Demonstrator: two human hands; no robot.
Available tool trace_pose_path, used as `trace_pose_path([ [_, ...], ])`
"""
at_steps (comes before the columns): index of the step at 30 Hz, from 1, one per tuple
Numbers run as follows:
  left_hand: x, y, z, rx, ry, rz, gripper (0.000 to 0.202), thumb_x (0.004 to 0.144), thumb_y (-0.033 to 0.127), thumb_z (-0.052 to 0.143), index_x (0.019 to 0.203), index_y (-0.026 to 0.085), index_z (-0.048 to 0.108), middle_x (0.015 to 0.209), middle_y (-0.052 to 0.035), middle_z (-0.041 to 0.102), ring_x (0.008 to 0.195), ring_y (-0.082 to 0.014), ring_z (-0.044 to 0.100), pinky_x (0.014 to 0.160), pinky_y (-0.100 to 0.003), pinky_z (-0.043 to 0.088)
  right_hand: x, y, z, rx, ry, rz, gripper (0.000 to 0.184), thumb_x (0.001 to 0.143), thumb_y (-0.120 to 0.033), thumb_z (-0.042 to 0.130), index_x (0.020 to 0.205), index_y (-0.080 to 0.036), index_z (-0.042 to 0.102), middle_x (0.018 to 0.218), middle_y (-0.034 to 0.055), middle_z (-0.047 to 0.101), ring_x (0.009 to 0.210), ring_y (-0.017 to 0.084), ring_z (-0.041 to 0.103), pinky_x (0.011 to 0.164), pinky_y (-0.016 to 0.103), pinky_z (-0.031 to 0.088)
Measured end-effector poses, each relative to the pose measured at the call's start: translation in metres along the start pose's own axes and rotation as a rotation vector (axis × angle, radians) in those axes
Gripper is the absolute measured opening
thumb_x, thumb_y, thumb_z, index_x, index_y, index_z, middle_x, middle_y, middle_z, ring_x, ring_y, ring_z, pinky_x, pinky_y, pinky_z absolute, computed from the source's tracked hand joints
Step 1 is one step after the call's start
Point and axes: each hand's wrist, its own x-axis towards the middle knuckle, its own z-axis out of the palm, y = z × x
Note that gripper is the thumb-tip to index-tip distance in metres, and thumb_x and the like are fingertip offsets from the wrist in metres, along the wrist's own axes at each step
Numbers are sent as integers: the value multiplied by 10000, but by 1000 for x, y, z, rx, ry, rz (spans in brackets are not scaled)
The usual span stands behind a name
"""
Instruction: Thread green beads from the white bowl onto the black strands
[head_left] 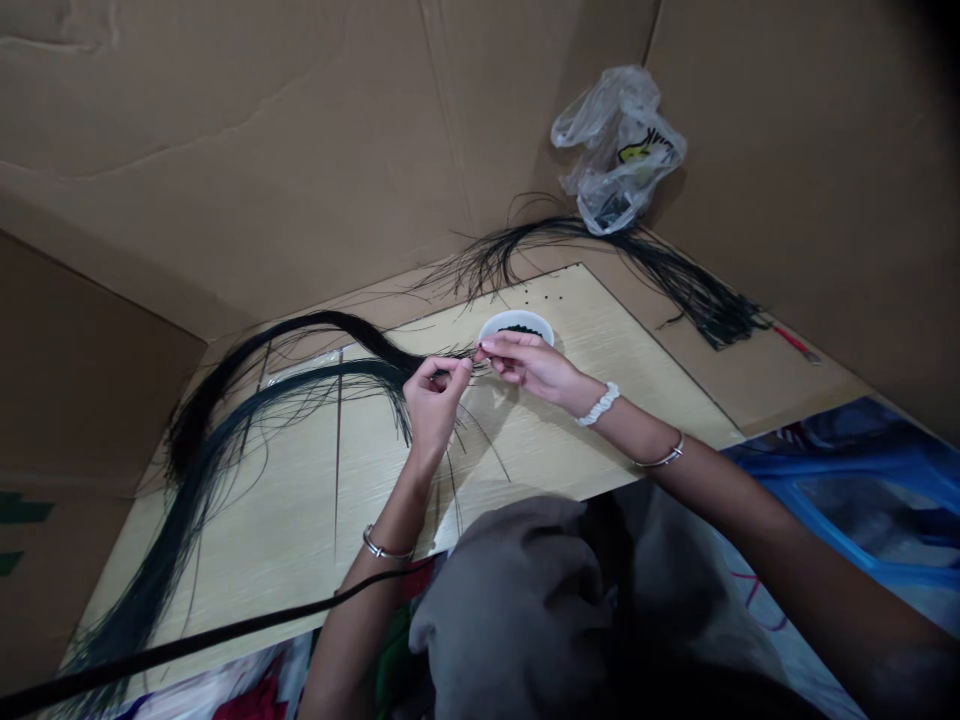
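My left hand [437, 400] is closed in a pinch above the board, at the right end of the long dark strands. Thin strands poke out around its fingers. My right hand [529, 365] meets it fingertip to fingertip, thumb and forefinger pressed together; whatever lies between them is too small to make out. Just behind the right hand stands a white bowl [491, 323] holding many tiny dark green pieces. A black bundle of strands [300, 325] and a dark green bundle of strands [247, 410] arc leftward from the left hand across the board.
The pale, plastic-covered board [285, 510] lies between cardboard walls [300, 150]. Another bundle of dark strands [667, 270] lies behind it, beneath a clear plastic bag [619, 150]. A red-handled tool [795, 342] rests at the right. A black cord [225, 628] crosses the front left.
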Motion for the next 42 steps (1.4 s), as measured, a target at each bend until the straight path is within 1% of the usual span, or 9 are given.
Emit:
trace_pose_path([
  [7,1,-2,-1,0,-18,-13,249,742,379,806,728,161,687,640,6,598,567,-89,484,510,-199,360,0,2,-1,-38,-4,-33,281,703,-319,832,845,-116,700,853,55,678,608,43,450,429,167,240],
  [19,0,2,1,30,-9,-26,250,744,374,791,718,148,686,598,23,550,526,-71,394,488,-199,303,-3,6,4,-71,-1,-61,328,691,-372,842,844,-128,685,853,49,674,612,52,441,434,163,259],
  [23,0,1,1,44,4,-35,249,742,371,788,709,149,679,596,24,542,527,-73,391,485,-200,299,-1,3,0,-153,9,-111,333,711,-402,818,877,-144,688,873,47,681,601,62,443,441,186,267],
  [27,1,-1,1,41,9,-50,258,745,384,784,711,150,678,582,28,533,508,-70,376,472,-203,283,9,-3,-16,-474,136,-288,246,783,-360,752,909,-157,694,875,46,696,647,99,523,553,229,394],
  [29,1,-1,1,40,11,-56,267,739,393,788,711,151,677,581,28,534,502,-70,379,470,-204,278,13,-7,-24,-762,211,-420,168,815,-263,712,948,-162,712,924,55,708,779,147,588,725,287,472],
  [32,2,0,2,40,15,-72,281,729,404,795,709,152,671,570,33,524,493,-68,381,466,-204,269,14,-13,-34,-1225,266,-531,226,845,-147,644,1053,-170,730,1050,82,697,1015,229,567,952,395,449],
  [36,2,-1,2,33,4,-85,290,722,407,801,705,152,662,569,29,535,493,-69,398,463,-199,274,10,-17,-41,-1624,260,-415,124,836,-178,681,924,-169,769,1083,129,632,1138,313,459,1019,470,401],
  [39,1,-3,3,41,-10,-102,293,721,410,799,704,153,661,543,40,510,459,-56,342,444,-196,238,12,-17,-43,-1759,218,-306,64,810,-233,732,797,-187,775,1096,133,601,1152,338,420,1014,494,376],
  [42,1,-5,3,48,-16,-94,282,724,398,793,702,149,661,557,36,521,462,-52,337,443,-191,232,16,-18,-43,-1828,181,-243,55,792,-256,759,799,-206,781,1096,128,603,1158,345,410,990,490,354],
])
